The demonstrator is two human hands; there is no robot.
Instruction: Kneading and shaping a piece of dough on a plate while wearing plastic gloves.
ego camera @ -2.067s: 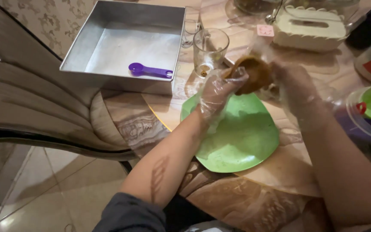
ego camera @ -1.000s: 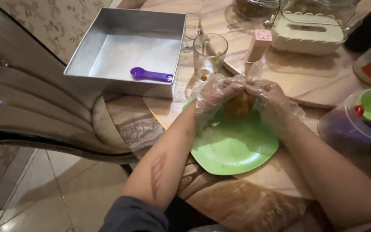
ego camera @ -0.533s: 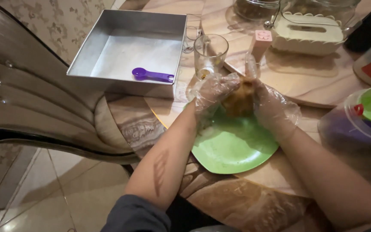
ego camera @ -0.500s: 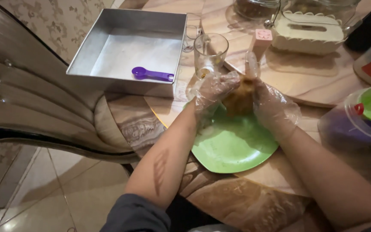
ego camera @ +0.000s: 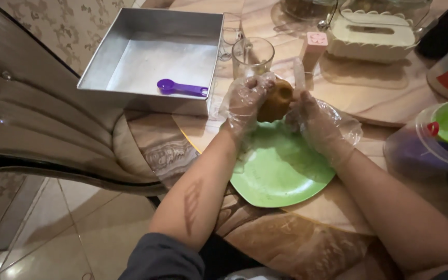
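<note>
While both gloved hands hover over the green plate (ego camera: 281, 171), left hand (ego camera: 245, 101) fingers pinching brown dough ball (ego camera: 276, 101), right hand (ego camera: 320, 124) fingers pressed against it.

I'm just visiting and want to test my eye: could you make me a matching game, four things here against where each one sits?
Things:
1. purple spoon
2. brown lump
3. green plate
4. drinking glass

Places:
A. between the two gloved hands
B. on the table, under the hands
C. inside the metal baking pan
D. on the table, beside the pan

Pairs: 1-C, 2-A, 3-B, 4-D
</note>
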